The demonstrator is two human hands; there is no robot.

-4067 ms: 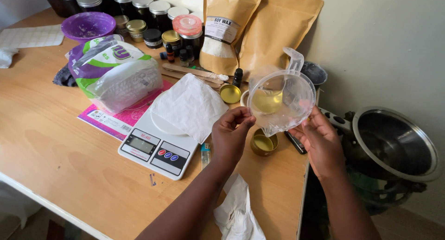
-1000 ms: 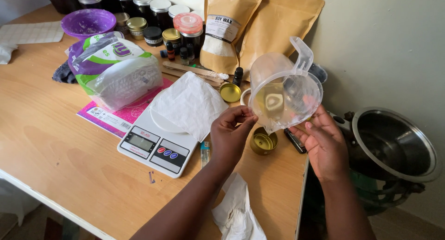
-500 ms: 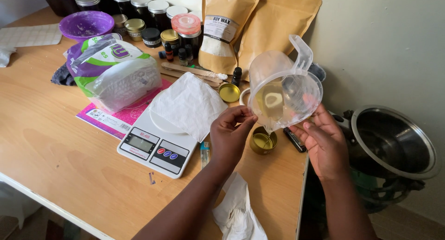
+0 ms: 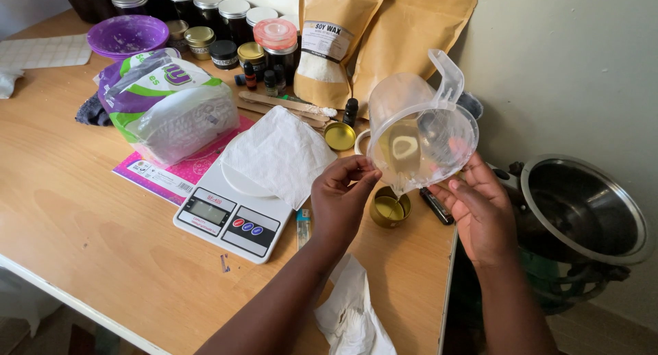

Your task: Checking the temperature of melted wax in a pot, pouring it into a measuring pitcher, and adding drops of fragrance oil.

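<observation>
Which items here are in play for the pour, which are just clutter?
In play:
left hand
right hand
clear jug, tilted
small gold tin under the spout

Lying about:
scale
white paper
plastic bags
purple bowl
jars
brown pouches
steel pot

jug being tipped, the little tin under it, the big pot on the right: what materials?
Jug: clear, slightly frosted plastic by the look; yellowish liquid shows through its wall.
Small tin: gold-coloured metal, probably, with a shiny rim.
Pot: likely stainless steel, silvery with bright reflections.
</observation>
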